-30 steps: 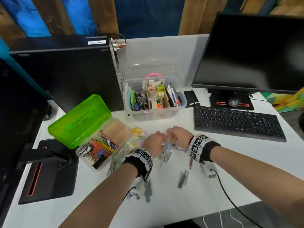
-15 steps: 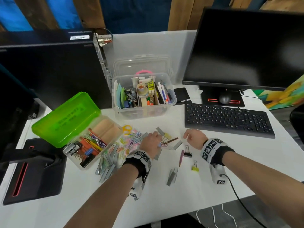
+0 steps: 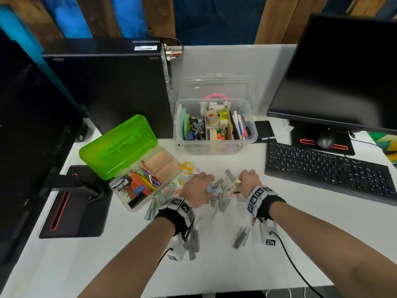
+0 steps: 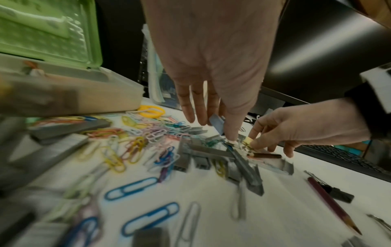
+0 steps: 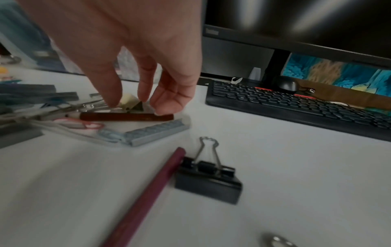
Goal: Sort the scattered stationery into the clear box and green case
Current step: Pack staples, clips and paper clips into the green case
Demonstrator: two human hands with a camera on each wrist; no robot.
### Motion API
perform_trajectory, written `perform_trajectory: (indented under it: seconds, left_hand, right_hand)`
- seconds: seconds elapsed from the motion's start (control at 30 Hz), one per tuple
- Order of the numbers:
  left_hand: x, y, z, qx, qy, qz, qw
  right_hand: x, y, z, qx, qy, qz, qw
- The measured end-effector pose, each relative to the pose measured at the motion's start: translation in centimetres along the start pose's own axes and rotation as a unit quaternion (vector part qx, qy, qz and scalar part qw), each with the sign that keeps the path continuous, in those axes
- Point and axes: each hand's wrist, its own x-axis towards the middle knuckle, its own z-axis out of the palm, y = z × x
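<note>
Right wrist, grip (image 5: 135, 102) pinching (yellow) binder clip (image 5: 130, 102)

two bare forearms, no sleeves, black wristband (image 3: 266, 206) on the right one, another black band (image 3: 167, 218) on the left, both wrapped with white tags with black square codes, small white camera units underneath, thin black cable (image 3: 294, 267) trailing off the right

Translucent green plastic case (image 3: 120, 145), clear plastic box (image 3: 214, 145), matt white table (image 3: 236, 276).
</note>
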Motion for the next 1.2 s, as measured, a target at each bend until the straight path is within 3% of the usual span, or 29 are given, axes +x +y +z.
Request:
perform_trajectory:
  seconds: [0.37, 0.57, 0.7, 0.93, 1.2]
  left_hand:
    - [-3.7, -6.0, -5.0, -0.014, 0.064, -0.054, 0.996]
    - [-7.0, -10.2, -9.0, 0.038, 0.104, -0.153, 0.982]
    - [-8.1, -12.0, -9.9, 0.114, 0.068, -0.190, 0.973]
    - [-7.4, -13.5, -10.2, 0.146, -0.044, -0.183, 0.971]
    - [-7.2, -14.5, -10.7, 0.139, -0.078, -0.154, 0.975]
  right_hand:
    - [0.6, -1.9, -0.3, -0.070, -0.023, -0.020, 0.997]
    - [0.3, -3.0, -1.1, -0.119, -0.029, -0.022, 0.992]
    - [0.3, -3.2, -3.0, -0.154, -0.061, -0.009, 0.986]
    - [-1.2, -6.1, -5.6, -0.192, -0.052, -0.070, 0.977]
    - [-2.6, -14.0, -5.7, -0.068, -0.034, -0.179, 0.981]
